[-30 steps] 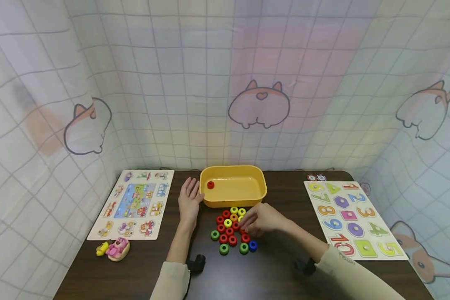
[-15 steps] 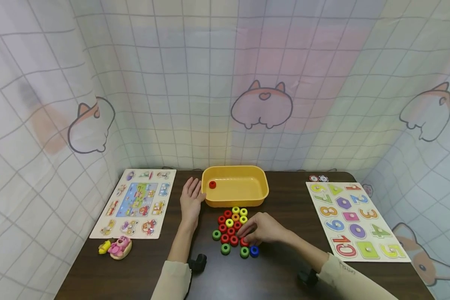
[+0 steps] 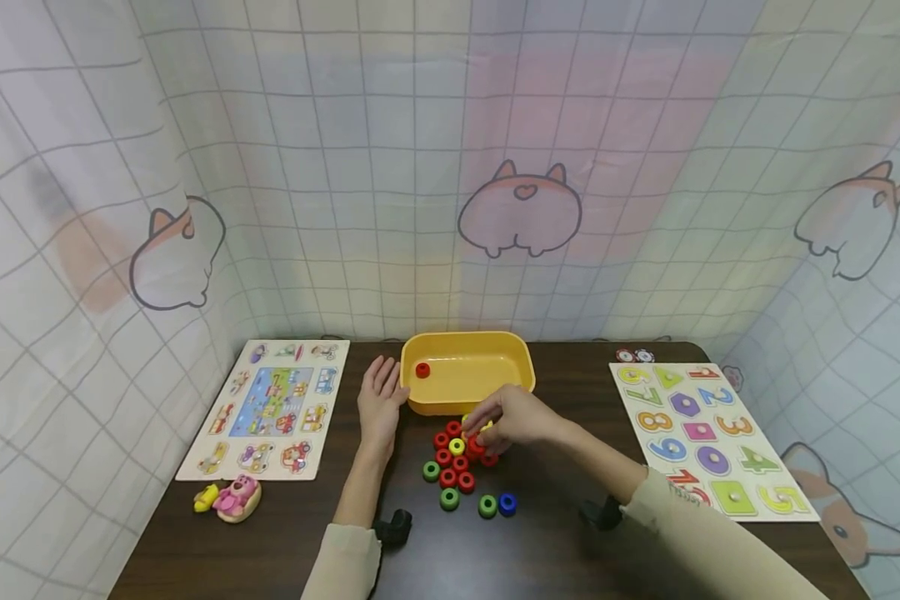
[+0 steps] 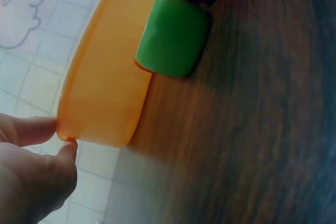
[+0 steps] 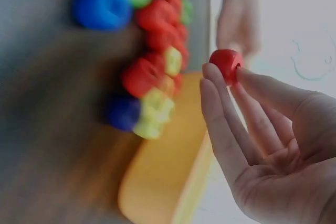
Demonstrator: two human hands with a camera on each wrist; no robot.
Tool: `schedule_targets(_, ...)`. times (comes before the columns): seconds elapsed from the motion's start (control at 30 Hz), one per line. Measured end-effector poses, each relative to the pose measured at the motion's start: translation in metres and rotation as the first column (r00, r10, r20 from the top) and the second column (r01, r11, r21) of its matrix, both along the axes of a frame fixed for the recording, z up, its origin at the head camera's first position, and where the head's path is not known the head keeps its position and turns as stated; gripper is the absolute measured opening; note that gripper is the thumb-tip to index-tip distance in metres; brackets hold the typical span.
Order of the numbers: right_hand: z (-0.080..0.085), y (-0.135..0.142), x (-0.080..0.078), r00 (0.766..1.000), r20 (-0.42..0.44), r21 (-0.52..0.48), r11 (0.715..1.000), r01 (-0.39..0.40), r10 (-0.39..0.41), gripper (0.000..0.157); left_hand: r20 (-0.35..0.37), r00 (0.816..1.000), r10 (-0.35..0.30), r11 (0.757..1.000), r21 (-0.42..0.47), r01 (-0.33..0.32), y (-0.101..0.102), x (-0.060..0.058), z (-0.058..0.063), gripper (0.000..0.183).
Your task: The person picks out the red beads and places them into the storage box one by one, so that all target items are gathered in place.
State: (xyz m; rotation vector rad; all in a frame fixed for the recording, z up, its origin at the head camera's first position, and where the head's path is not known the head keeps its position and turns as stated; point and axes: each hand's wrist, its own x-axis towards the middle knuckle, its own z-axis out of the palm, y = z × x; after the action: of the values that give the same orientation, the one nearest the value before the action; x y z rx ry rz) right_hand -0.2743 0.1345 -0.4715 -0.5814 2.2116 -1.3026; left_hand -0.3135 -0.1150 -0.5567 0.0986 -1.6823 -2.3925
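Note:
My right hand [image 3: 523, 417] holds a red bead [image 5: 223, 62], pinched between thumb and fingertips, above the loose beads and in front of the yellow tray [image 3: 438, 409]. My left hand [image 3: 378, 410] lies at the tray's left end with fingers extended; in the left wrist view its thumb and a finger touch the rim. Inside the tray, near the left, sits one red bead [image 3: 422, 370]. Several red, yellow and green beads lie in a cluster before the tray, among them a green bead [image 3: 448, 499]. A blue bead [image 3: 507, 504] lies at the cluster's near right. My right hand hides part of the cluster.
On the left lies a picture puzzle board [image 3: 266, 408], with a pink bear toy [image 3: 237, 498] and a small yellow toy [image 3: 206, 498] just below it. A number puzzle board [image 3: 708, 442] and two chips [image 3: 634, 356] are on the right. A patterned curtain [image 3: 390, 208] stands behind the table.
My right hand has picked up a red bead from the cluster's near right and moved it up and away, toward the tray. My left hand stays at the tray's end.

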Motion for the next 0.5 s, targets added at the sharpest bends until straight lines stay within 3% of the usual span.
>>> schedule_targets(0.13,0.021,-0.007,-0.029,1.000,0.008,-0.035,0.999,0.019,-0.019,0.024,0.009,1.000,-0.003,1.000,-0.001,0.003,-0.001,-0.001,-0.001,0.074)
schedule_targets(0.27,0.033,-0.020,-0.061,0.998,0.030,-0.011,0.999,0.049,-0.048,0.024,0.010,1.000,-0.014,1.000,0.006,0.014,-0.001,-0.001,-0.001,0.075)
schedule_targets(0.5,0.024,-0.044,-0.113,0.985,0.069,0.029,0.987,0.159,-0.160,0.027,0.015,0.998,-0.053,0.997,0.057,0.052,-0.003,0.001,0.004,0.077)
